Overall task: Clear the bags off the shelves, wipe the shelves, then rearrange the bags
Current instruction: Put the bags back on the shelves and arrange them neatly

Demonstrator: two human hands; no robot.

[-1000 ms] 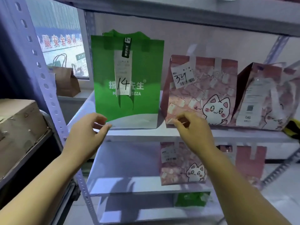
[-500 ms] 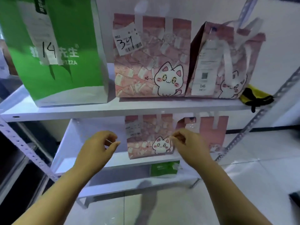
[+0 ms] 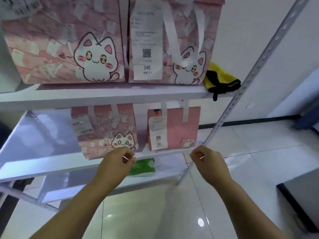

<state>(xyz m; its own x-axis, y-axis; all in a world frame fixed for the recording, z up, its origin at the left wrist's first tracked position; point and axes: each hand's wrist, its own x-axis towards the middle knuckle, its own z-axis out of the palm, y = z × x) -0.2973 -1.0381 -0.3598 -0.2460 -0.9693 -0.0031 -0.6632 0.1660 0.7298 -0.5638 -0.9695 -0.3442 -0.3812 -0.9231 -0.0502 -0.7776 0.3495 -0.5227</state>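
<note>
Two pink cat bags stand on the upper shelf (image 3: 103,94): one at the left (image 3: 65,49), one tagged 046 (image 3: 172,40) to its right. On the middle shelf (image 3: 43,163) stand a patterned pink cat bag (image 3: 105,130) and a plain pink bag (image 3: 177,128). My left hand (image 3: 117,163) hovers in front of the patterned bag's lower edge, fingers loosely curled, holding nothing. My right hand (image 3: 207,161) hangs near the middle shelf's right front corner, also loosely curled and empty. A green bag (image 3: 143,168) lies on the lowest shelf, partly hidden by my left hand.
A yellow and black cloth (image 3: 221,80) lies at the right end of the upper shelf. A perforated metal upright (image 3: 259,66) runs along the rack's right side. White tiled floor (image 3: 250,161) spreads to the right, with a dark-edged object (image 3: 300,200) at the lower right.
The view has swung down and right, from the green bag marked 14 to the pink bags. Both hands have dropped from the upper shelf to the middle shelf's front edge.
</note>
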